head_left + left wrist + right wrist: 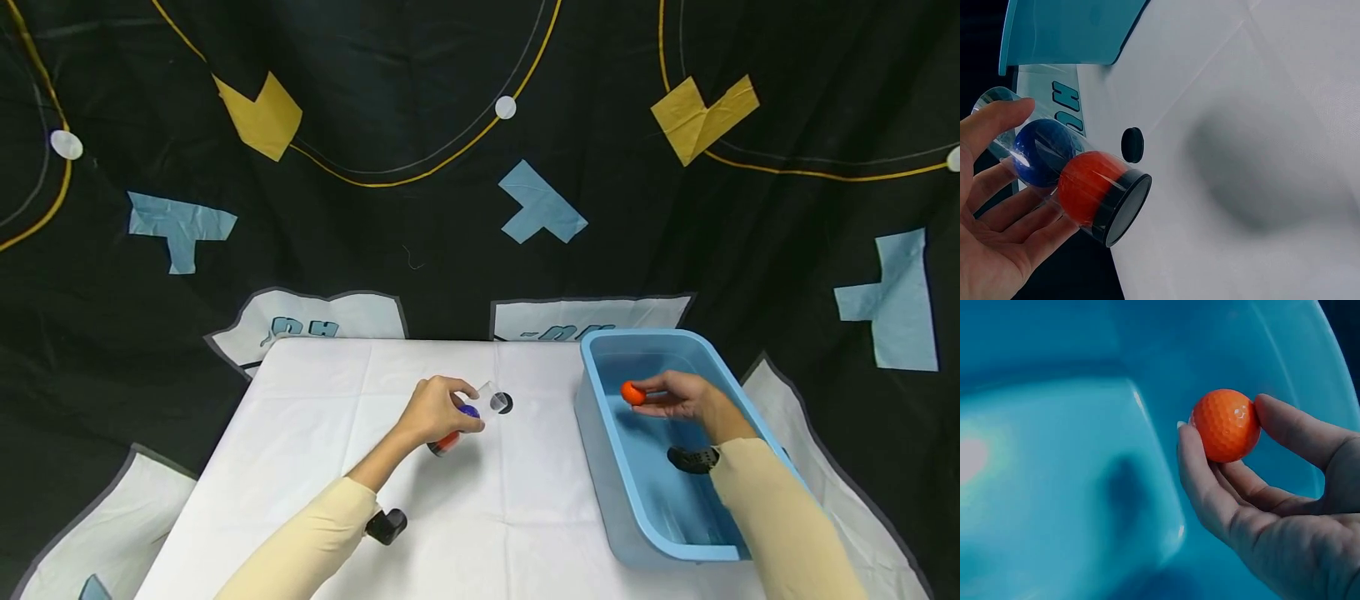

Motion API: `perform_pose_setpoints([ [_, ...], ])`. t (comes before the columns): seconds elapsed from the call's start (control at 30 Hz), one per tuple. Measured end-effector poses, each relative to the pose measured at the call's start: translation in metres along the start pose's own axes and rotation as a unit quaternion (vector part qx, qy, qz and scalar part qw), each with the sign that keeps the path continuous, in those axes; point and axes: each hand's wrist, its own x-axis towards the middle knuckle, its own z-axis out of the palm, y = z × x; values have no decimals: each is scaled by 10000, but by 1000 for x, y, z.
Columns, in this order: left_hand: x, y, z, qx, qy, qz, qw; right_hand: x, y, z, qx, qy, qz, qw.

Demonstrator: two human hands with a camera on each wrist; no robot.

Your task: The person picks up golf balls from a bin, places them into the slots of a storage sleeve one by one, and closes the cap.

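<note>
- The curtain hangs black behind everything, likely as a backdrop (yellow and blue patches break it up).
- The table is covered in white.
- The bin is at the table's right end, a place that suits the right hand.
- The left hand holds the tube above the table, thumb on one side, fingers curled along the other.
- The right hand is inside the bin, above its floor, thumb and fingertips pinching the orange ball, a light grip fit for something small.
- The tube tilts, black end low, which probably stops its contents rolling out: the blue ball and, nearer that end, the red ball.
- The cap lies on the table near the tube, within easy reach.
- The letters behind the table include an H; the rest I cannot read, nor any brand.
</note>
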Motion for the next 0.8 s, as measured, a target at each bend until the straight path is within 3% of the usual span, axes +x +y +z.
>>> perform_pose_setpoints([
  [0.13,0,0,0,42,3,19,10000,-7,-7,0,-351,-93,-63,9993],
  [0.37,-2,-1,1,10,1,-14,10000,-17,-20,6,-508,-35,-146,9986],
  [0.8,-1,4,8,33,-136,117,9998,-43,-42,24,-1013,-510,-219,9933],
])
